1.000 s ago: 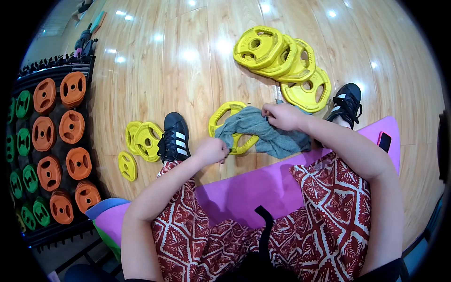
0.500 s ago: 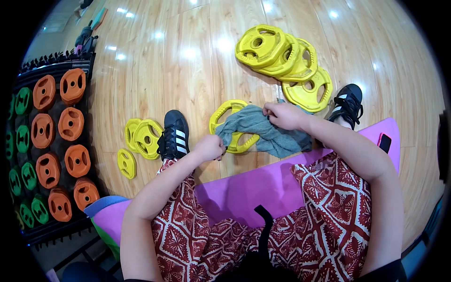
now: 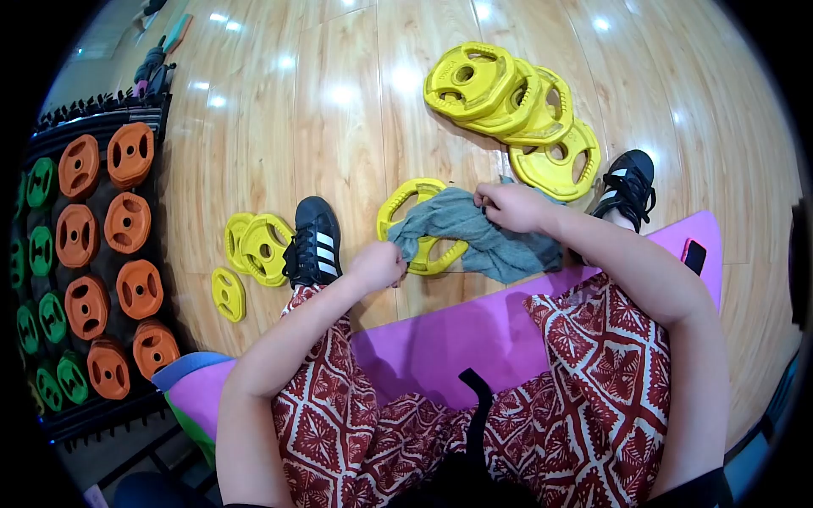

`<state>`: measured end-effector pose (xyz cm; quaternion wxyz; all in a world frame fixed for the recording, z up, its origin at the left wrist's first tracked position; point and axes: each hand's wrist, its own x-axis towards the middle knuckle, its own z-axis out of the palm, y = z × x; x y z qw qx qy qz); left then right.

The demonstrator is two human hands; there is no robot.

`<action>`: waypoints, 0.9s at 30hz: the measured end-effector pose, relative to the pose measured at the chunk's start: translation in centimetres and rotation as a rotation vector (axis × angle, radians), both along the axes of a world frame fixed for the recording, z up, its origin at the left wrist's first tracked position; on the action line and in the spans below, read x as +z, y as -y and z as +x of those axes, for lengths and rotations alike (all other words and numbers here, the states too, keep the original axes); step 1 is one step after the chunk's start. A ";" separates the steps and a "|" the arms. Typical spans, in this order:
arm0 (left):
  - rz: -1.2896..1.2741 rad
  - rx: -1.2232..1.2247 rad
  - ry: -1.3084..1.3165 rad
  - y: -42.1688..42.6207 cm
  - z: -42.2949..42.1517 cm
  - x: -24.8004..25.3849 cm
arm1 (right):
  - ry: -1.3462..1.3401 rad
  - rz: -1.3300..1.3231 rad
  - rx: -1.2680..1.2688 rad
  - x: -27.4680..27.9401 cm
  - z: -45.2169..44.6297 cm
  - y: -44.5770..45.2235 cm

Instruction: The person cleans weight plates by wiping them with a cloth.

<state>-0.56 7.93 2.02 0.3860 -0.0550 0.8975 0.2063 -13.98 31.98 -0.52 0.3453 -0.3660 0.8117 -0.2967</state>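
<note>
A grey-green cloth point(image 3: 487, 224) lies bunched over a yellow weight plate point(image 3: 391, 206) on the floor between my feet. My left hand point(image 3: 378, 266) pinches the cloth's left end beside the plate's lower left rim. Higher up and to the right, my right hand point(image 3: 513, 207) has its fingers closed on the cloth's upper edge. The cloth hides the middle and right part of the plate. Past my right hand, several yellow weight plates point(image 3: 464, 80) overlap in a slanting row.
Smaller yellow plates point(image 3: 264, 251) lie left of my black shoe point(image 3: 317, 245). A rack point(image 3: 100, 212) of orange and green plates stands at the far left. Beneath me is a purple mat point(image 3: 440, 347), with a phone point(image 3: 694, 256) on its right end.
Very little differs. Both hands keep their hold on the cloth in almost the same place, and the plates have not moved.
</note>
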 end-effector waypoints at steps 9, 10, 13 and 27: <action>0.129 -0.024 0.056 -0.6 0.1 0.4 | -0.001 -0.001 -0.005 -0.1 0.0 0.0; 0.105 -0.088 0.042 -1.4 0.0 0.6 | -0.005 0.007 -0.005 -0.2 0.0 0.0; 0.037 -0.116 0.062 -2.2 -0.3 0.2 | -0.008 -0.028 -0.004 -0.3 0.0 0.0; 0.299 0.014 0.037 -1.3 0.2 0.5 | 0.003 -0.006 -0.003 -0.3 -0.1 -0.1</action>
